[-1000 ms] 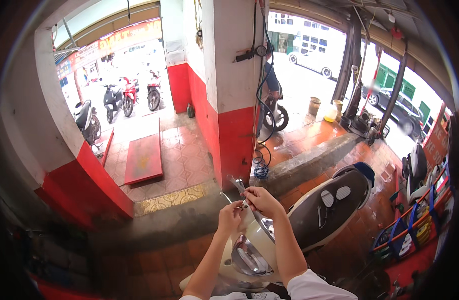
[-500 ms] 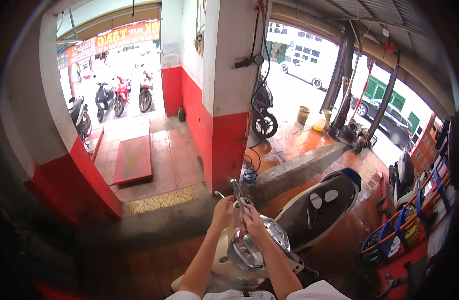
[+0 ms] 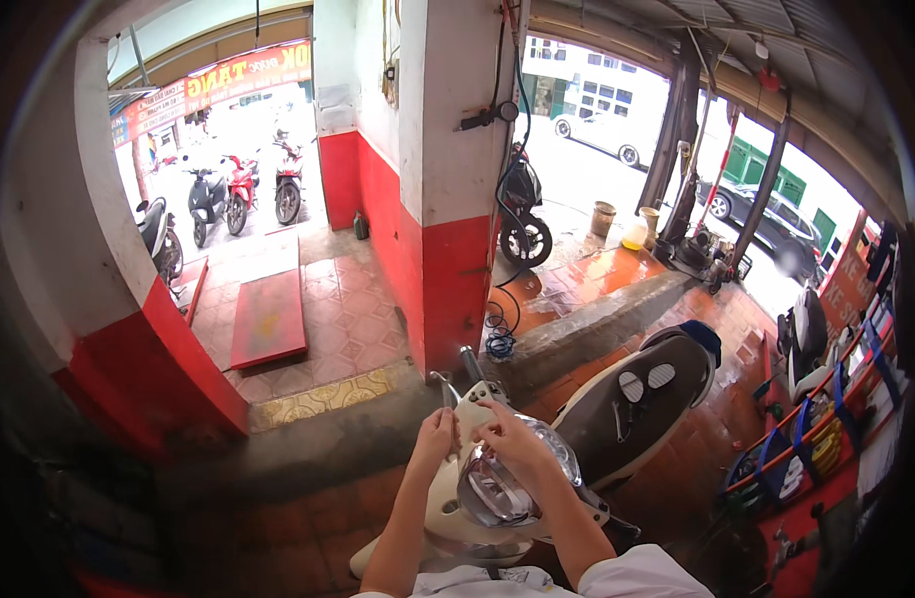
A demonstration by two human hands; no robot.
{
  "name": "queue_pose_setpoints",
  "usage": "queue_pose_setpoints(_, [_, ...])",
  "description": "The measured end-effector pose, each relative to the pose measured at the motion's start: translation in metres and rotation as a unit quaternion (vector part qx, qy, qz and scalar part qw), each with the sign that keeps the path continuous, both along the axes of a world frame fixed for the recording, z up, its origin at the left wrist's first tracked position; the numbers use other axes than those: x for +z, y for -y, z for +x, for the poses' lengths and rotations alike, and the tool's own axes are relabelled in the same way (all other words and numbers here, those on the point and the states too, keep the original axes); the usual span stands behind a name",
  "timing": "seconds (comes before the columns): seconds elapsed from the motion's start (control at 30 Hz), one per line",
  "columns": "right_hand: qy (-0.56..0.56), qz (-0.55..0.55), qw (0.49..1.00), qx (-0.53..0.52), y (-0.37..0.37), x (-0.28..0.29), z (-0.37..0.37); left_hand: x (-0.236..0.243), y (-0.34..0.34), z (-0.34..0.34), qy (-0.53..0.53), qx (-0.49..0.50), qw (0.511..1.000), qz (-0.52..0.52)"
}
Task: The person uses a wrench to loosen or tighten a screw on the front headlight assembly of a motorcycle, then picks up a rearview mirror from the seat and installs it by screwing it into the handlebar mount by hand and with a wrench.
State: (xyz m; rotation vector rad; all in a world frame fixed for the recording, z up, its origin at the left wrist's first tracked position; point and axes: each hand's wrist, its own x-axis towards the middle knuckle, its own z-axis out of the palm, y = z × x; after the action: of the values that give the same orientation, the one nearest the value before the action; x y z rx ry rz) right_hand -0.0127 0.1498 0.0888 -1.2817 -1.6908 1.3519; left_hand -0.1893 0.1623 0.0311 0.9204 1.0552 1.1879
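Observation:
A cream scooter [image 3: 451,506] stands directly in front of me, its chrome-rimmed headlight [image 3: 507,488] beneath my forearms. My left hand [image 3: 437,436] is closed beside the handlebar, near the silver lever [image 3: 445,387]; what its fingers hold is too small to make out. My right hand [image 3: 509,437] hovers over the front cover by the headlight, with bent fingers apart and nothing visible between them. Beyond the hands the dark handlebar grip [image 3: 470,365] points away. On the brown scooter seat [image 3: 632,404] lie two pale oval pads and a thin dark item.
A red-and-white pillar [image 3: 452,269] rises just past the handlebar, with a coiled blue hose [image 3: 500,339] at its foot. A concrete ledge [image 3: 597,334] runs behind the scooter. Tool racks [image 3: 806,448] line the right side. A red metal ramp [image 3: 268,319] lies at left.
Half a second ago both hands were close together around a silver bar-shaped thing near the grip. They have drawn apart, and that thing no longer shows between them. The view has shifted slightly.

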Motion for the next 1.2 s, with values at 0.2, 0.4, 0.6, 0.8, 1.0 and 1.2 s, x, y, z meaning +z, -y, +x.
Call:
queue_pose_setpoints(0.2, [-0.197,0.014,0.979,-0.044,-0.011,-0.032,0.016,-0.029,0.001,0.014,-0.129,-0.015,0.991,-0.04])
queue_pose_setpoints(0.4, [-0.323,-0.026,0.946,-0.033,-0.022,-0.039,0.029,-0.044,-0.011,0.023,-0.259,0.012,0.965,-0.023])
queue_pose_setpoints(0.6, [-0.011,0.281,0.956,-0.088,-0.053,-0.032,0.013,-0.028,-0.005,0.021,-0.264,-0.03,0.964,-0.01])
queue_pose_setpoints(0.8, [0.103,0.032,0.993,0.047,-0.141,-0.016,0.009,-0.042,-0.016,0.016,-0.213,-0.05,0.975,-0.044])
queue_pose_setpoints(1.0, [0.165,-0.053,0.981,0.091,-0.165,-0.036,0.001,-0.006,-0.014,0.004,-0.07,-0.107,0.977,-0.17])
queue_pose_setpoints(1.2, [0.175,-0.047,0.973,0.142,-0.166,-0.032,0.006,-0.005,-0.003,-0.007,-0.391,-0.041,0.919,0.027])
